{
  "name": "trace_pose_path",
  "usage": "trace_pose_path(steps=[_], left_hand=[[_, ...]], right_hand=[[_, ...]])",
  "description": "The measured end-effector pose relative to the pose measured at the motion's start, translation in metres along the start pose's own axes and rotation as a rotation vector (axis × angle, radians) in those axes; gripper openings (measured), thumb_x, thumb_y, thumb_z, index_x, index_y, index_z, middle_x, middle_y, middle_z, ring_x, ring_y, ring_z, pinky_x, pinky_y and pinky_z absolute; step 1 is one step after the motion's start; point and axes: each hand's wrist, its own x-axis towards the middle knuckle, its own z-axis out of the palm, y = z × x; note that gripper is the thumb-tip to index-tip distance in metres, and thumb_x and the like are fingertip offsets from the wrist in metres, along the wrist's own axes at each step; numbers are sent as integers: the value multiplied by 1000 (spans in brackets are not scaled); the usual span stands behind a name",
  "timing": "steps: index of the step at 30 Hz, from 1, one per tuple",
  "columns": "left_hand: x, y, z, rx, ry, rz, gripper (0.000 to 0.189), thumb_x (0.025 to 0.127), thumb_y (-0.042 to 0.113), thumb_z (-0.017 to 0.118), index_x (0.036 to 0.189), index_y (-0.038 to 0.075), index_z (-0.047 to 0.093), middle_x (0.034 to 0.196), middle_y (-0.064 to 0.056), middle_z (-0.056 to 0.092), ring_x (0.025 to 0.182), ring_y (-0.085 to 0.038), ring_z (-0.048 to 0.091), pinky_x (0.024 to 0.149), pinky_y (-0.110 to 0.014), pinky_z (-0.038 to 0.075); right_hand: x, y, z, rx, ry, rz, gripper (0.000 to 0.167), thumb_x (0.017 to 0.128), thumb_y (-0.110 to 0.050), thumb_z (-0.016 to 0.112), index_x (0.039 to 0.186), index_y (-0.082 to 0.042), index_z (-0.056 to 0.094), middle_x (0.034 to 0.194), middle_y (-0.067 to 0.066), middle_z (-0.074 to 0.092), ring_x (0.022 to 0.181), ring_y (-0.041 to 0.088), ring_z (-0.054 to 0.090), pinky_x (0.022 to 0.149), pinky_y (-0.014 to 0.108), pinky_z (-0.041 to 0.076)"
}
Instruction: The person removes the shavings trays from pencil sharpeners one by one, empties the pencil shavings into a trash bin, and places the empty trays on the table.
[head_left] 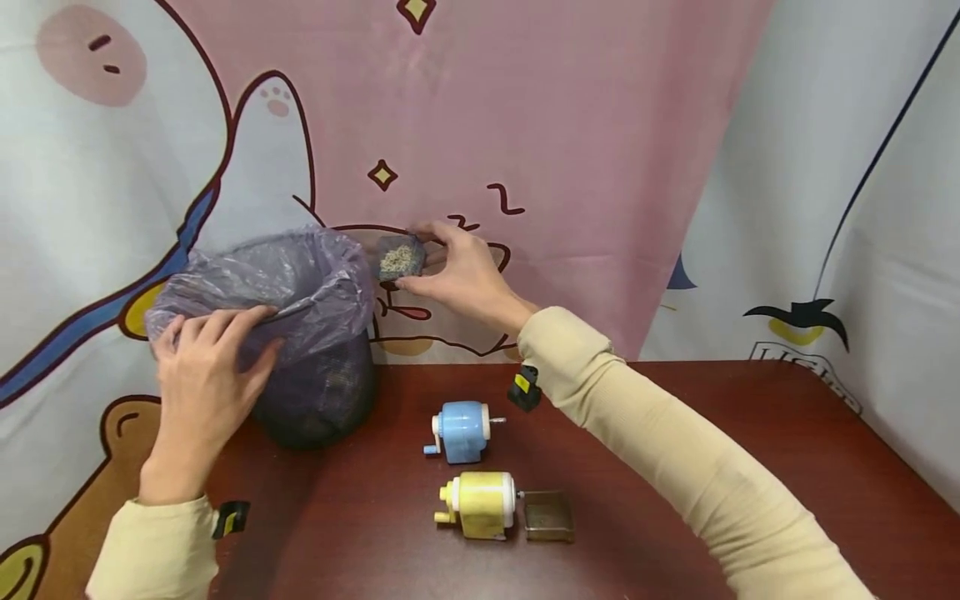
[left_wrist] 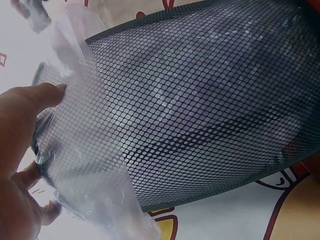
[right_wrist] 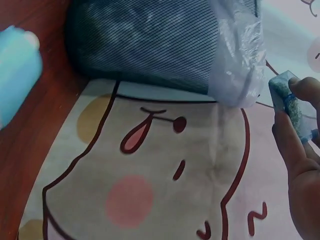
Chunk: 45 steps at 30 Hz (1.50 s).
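Note:
A dark mesh trash bin (head_left: 322, 400), lined with a translucent purple bag (head_left: 341, 258), stands at the back left. My left hand (head_left: 206, 375) grips its near rim through the bag, with the thumb and fingers on either side of the edge in the left wrist view. To the right of the bin mouth, at about rim height, my right hand (head_left: 468, 279) holds a small clear bluish shavings drawer (head_left: 399, 258) between thumb and fingers. Pale pencil shavings lie inside the drawer. In the right wrist view the drawer (right_wrist: 290, 102) is off the bag's edge.
A blue crank pencil sharpener (head_left: 462, 433) sits on the dark red table (head_left: 637, 517). In front of it is a yellow crank sharpener (head_left: 483, 504), with a smoky brown drawer (head_left: 547, 517) beside it. A printed cloth (head_left: 600, 167) hangs behind the table.

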Motion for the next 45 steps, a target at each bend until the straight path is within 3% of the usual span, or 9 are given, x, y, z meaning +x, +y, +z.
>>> trace_pose_path(steps=[4, 8, 17, 21, 25, 32, 37, 45], left_hand=[[1, 3, 1, -11, -5, -11, 39, 83, 11, 80, 121, 9, 70, 110, -23, 71, 102, -50, 58, 112, -72, 26], [0, 4, 1, -3, -18, -22, 39, 84, 10, 81, 121, 9, 70, 110, -24, 70, 102, -50, 57, 112, -73, 26], [-4, 5, 2, -6, -24, -28, 41, 84, 8, 81, 122, 8, 68, 110, -24, 70, 103, -50, 56, 113, -74, 24], [-4, 7, 3, -7, -33, -30, 41, 84, 8, 81, 122, 8, 68, 110, -23, 70, 103, -49, 57, 112, -74, 25], [-3, 6, 2, -5, -42, -38, 41, 83, 8, 82, 122, 8, 68, 111, -23, 70, 104, -49, 57, 113, -74, 24], [-1, 3, -1, 7, -53, -46, 41, 83, 8, 82, 122, 7, 68, 112, -23, 70, 105, -49, 56, 114, -74, 23], [-1, 3, -2, 7, -59, -56, 42, 83, 8, 82, 123, 7, 68, 114, -24, 70, 107, -50, 56, 115, -74, 23], [0, 4, 0, -2, -59, -58, 41, 85, 9, 82, 123, 7, 68, 114, -24, 69, 108, -50, 56, 115, -74, 22]], right_hand=[[13, -5, 9, 56, 13, -8, 67, 83, -14, 85, 142, -4, 56, 137, 11, 61, 113, 23, 70, 92, 33, 59], [23, -9, 21, 46, 23, 1, 67, 83, -14, 85, 142, -5, 56, 137, 12, 59, 113, 23, 70, 87, 24, 58], [46, -9, 54, -143, 58, -87, 64, 86, -19, 82, 142, -5, 56, 134, 14, 60, 106, 22, 67, 87, 22, 54], [53, -12, 68, -244, 55, -108, 65, 87, -19, 80, 145, -6, 54, 139, 11, 59, 119, 22, 61, 98, 24, 50], [60, -18, 75, -326, -2, -151, 65, 89, -17, 77, 148, -6, 51, 144, 10, 56, 131, 21, 57, 109, 24, 45], [68, -30, 82, -406, -54, -304, 60, 91, -8, 74, 147, -4, 52, 144, 12, 55, 129, 21, 59, 107, 25, 48], [72, -38, 82, -515, -121, -329, 62, 94, -6, 70, 151, -8, 48, 151, 10, 50, 132, 19, 58, 102, 23, 50], [72, -45, 81, -712, -223, -374, 60, 99, -7, 63, 156, -10, 43, 159, 10, 44, 142, 20, 50, 113, 25, 44]])
